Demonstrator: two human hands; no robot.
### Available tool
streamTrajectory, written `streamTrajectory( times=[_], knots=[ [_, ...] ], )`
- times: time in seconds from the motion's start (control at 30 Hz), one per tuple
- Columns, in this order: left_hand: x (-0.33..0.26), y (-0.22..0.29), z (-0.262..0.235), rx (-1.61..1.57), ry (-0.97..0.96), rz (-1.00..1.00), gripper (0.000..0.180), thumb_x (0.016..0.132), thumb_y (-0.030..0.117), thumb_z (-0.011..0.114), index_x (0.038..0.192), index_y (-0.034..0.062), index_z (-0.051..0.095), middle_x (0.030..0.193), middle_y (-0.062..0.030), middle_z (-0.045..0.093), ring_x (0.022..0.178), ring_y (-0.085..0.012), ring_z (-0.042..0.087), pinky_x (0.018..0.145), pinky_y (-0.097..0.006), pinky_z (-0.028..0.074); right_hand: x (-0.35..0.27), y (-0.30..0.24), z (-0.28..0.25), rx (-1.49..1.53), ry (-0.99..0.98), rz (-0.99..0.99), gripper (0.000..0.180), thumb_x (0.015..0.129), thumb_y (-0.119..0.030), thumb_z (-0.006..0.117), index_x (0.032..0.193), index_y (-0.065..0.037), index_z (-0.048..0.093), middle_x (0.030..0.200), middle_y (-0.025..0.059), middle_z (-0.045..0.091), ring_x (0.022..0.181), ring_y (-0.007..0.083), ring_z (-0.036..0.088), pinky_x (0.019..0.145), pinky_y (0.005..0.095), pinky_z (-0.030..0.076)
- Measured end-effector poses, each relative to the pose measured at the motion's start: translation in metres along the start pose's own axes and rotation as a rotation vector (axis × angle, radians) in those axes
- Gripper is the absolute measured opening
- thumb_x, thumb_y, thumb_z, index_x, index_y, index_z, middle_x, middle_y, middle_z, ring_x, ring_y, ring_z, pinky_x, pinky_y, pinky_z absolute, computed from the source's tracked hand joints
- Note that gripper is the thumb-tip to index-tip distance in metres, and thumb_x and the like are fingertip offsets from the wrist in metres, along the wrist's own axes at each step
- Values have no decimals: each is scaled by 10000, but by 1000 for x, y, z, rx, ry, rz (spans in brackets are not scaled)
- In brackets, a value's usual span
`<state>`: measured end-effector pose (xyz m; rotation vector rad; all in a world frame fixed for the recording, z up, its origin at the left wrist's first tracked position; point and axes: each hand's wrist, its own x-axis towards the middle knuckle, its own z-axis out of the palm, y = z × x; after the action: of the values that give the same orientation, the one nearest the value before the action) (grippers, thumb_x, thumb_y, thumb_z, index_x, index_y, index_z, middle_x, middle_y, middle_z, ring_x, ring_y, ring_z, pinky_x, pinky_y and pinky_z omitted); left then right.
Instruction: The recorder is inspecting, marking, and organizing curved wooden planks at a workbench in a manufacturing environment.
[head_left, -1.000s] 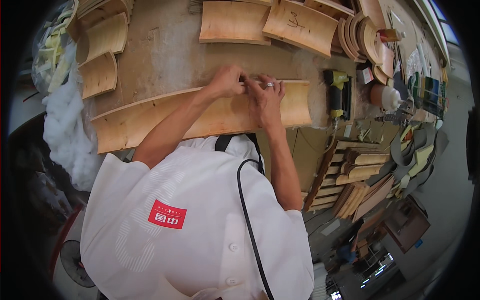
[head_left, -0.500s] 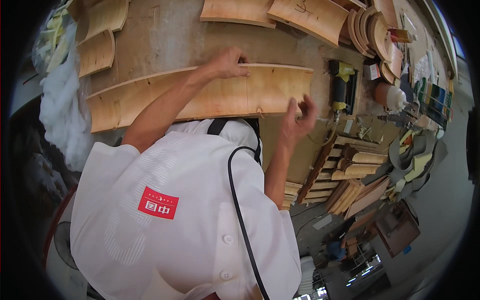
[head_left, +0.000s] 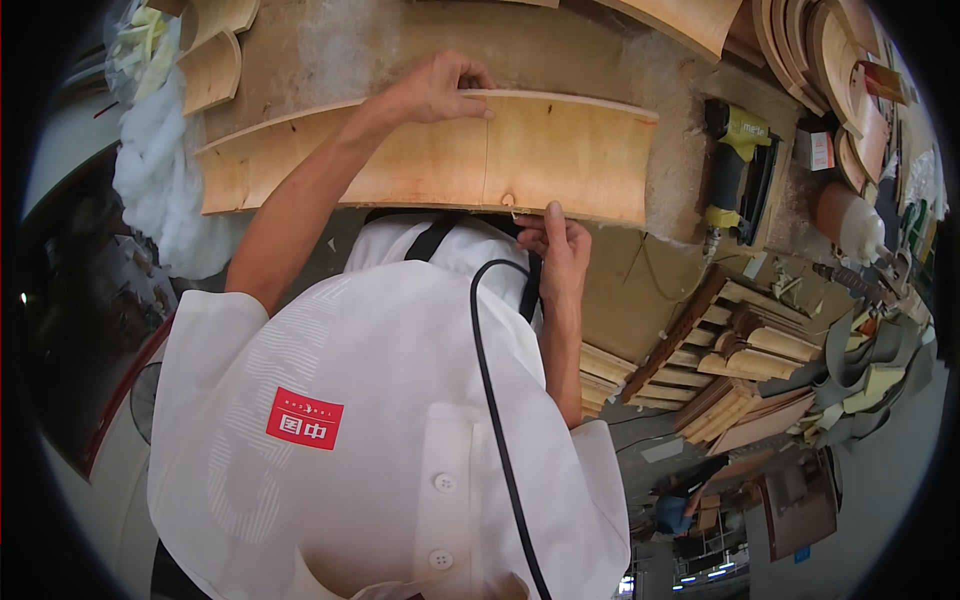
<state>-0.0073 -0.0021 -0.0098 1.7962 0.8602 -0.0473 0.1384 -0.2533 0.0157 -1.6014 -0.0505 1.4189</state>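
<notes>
A long, curved plywood panel (head_left: 570, 150) lies across the worktable in front of me, its hollow side up. A thin seam line crosses it near the middle. At the far edge, my left hand (head_left: 435, 90) is closed on the panel beside the seam, thumb on the inner face and fingers bent over the rim. My right hand (head_left: 560, 245) is at the near edge, just right of the seam, its thumb against the rim and its other fingers curled below. Part of those fingers is hidden.
A yellow-and-black nail gun (head_left: 735, 165) with a hose lies right of the panel, near a plastic bottle (head_left: 850, 220). White fluffy stuffing (head_left: 165, 200) hangs at the left. Curved wooden pieces (head_left: 212, 70) sit far left, more (head_left: 765, 340) on a rack lower right.
My right hand has moved left and down from the panel's right end to its near edge by the seam. My left hand stays at the far edge; the whole view has shifted slightly.
</notes>
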Motion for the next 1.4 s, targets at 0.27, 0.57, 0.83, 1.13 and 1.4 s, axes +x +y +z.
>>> streamTrajectory(
  times=[0.27, 0.57, 0.83, 1.13, 1.4],
  knots=[
    [1, 1, -1, 2, -37, 6, 309, 709, 180, 776, 919, -17, 663, 783, -65, 663, 710, -119, 588, 662, -274, 470, 13, -4, 6, 160, -178, 97, 388, 931, -317, 554, 939, 61, 638, 816, 136, 670, 652, 158, 619, 624, 280, 531],
    [2, 2, 0, 104, -4, 61, 335, 710, 237, 764, 902, -17, 660, 775, -67, 658, 699, -136, 585, 670, -284, 472, 12, 5, 19, -180, -240, -91, 197, 759, -103, 763, 888, 11, 666, 763, 67, 656, 658, 116, 587, 616, 246, 484],
    [5, 5, -1, 28, 43, 71, 295, 660, 212, 788, 830, -9, 694, 690, -108, 666, 626, -156, 597, 563, -312, 475, 16, 16, 33, -106, -212, -163, 156, 750, -69, 762, 842, -4, 655, 713, 32, 630, 612, 113, 582, 566, 244, 484],
    [2, 4, -2, 146, 30, 80, 359, 675, 249, 764, 921, 4, 674, 781, -96, 670, 708, -175, 616, 668, -312, 488, 19, 19, 33, -155, -233, -189, 129, 755, -19, 731, 847, 9, 644, 739, 54, 641, 632, 123, 599, 577, 242, 497],
    [-2, 15, -3, 137, 38, 9, 347, 636, 255, 762, 911, 55, 694, 798, -100, 684, 737, -214, 643, 678, -328, 503, 18, 20, 30, -129, -200, -99, 234, 716, -3, 761, 911, 33, 636, 827, 67, 655, 710, 140, 619, 641, 268, 512]
  ],
)
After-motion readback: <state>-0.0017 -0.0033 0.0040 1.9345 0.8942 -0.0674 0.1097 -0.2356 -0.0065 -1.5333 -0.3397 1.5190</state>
